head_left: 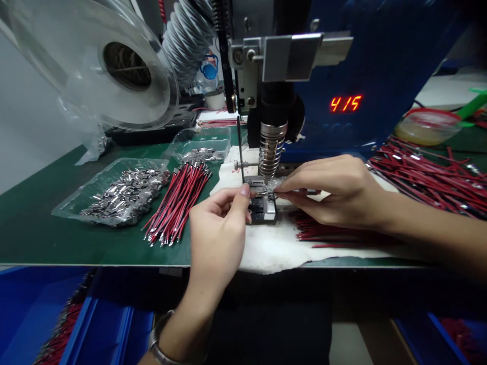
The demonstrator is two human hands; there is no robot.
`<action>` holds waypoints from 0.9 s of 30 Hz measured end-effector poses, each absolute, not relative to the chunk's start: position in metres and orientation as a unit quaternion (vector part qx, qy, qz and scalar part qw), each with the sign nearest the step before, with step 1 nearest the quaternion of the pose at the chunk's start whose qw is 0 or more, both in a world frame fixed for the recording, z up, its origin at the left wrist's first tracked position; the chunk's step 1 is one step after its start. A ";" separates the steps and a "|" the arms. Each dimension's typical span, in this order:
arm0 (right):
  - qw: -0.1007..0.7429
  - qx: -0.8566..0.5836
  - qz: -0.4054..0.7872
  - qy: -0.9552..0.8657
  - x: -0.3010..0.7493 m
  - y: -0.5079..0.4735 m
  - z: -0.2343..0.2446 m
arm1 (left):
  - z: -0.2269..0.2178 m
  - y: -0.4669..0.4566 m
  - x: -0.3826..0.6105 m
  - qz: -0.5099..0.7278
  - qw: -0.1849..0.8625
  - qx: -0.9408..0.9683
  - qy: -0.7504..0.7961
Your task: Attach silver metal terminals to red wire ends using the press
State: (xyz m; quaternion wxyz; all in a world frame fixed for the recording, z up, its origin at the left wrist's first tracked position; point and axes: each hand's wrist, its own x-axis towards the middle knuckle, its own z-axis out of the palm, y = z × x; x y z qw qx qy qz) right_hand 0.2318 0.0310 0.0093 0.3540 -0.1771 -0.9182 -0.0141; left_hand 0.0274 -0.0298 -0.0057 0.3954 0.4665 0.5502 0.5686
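A small metal fixture sits under the spring-wrapped soldering head of a blue machine. At its left side is my left hand, thumb and forefinger pinched together; whatever is between them is too small to name. From the right, my right hand reaches in with its fingertips pinched at the top of the fixture, just below the head's tip. What it grips is hidden by the fingers. Below my right hand, a bundle of red and black wires lies on a white cloth.
To the left are a clear tray of small metal connectors, a bundle of red-black wires and a second clear tray. A large wire pile lies right. Blue bins stand below the table edge.
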 end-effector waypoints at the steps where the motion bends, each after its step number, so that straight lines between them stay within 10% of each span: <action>1: 0.354 -0.176 -0.015 -0.918 0.232 0.031 0.009 | -0.005 -0.030 0.028 0.569 0.395 0.467 0.550; 27: 0.428 -0.118 -0.066 -0.894 0.229 -0.007 0.020 | -0.005 -0.091 0.064 0.490 0.449 0.532 0.525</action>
